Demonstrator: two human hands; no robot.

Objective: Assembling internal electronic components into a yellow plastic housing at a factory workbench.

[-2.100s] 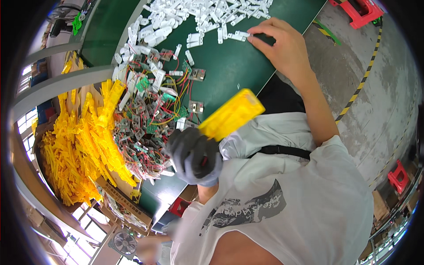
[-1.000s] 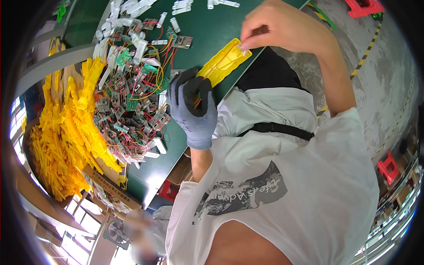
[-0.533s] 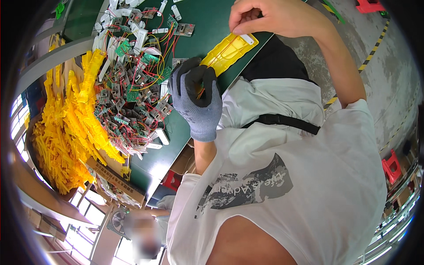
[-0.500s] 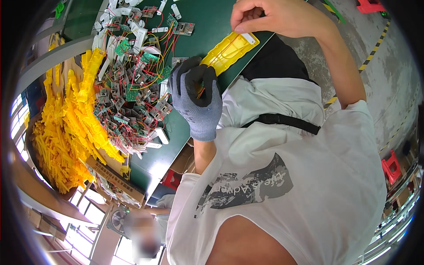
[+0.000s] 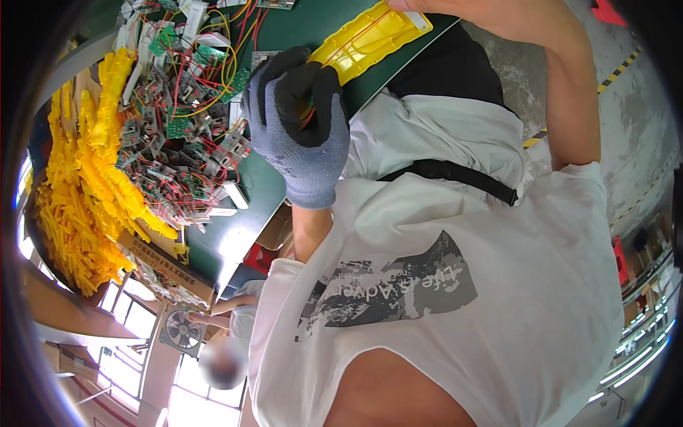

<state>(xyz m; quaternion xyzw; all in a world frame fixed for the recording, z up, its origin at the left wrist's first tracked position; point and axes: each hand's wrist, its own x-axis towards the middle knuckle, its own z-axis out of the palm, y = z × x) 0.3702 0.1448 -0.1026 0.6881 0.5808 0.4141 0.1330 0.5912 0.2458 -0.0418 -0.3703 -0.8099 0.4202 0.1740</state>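
Observation:
A yellow plastic casing [image 5: 359, 48] lies tilted at the table edge, its hollow side up, with thin wires along it and a white piece at its far right end. My left hand [image 5: 299, 114], in a grey-blue glove with black palm, is curled closed at the casing's near left end. Red and greenish wires [image 5: 307, 117] show inside its grip; whatever else it holds is hidden. My bare right hand [image 5: 455, 11] is bent over the casing's far edge, a fingertip by the wire there. Its other fingers are cut off by the upper border.
Left of my gloved hand lies a heap of circuit boards [image 5: 178, 127] with red and yellow wires and white plastic parts on the green table [image 5: 267, 167]. Beyond it is a large pile of yellow casings [image 5: 78, 206]. Another person [image 5: 245, 320] is in the background near a fan [image 5: 183, 331].
The view has shifted, so the table and heaps sit higher and further left. My right hand has moved partly out at the top, still by the casing. My left hand stays closed at its near end.

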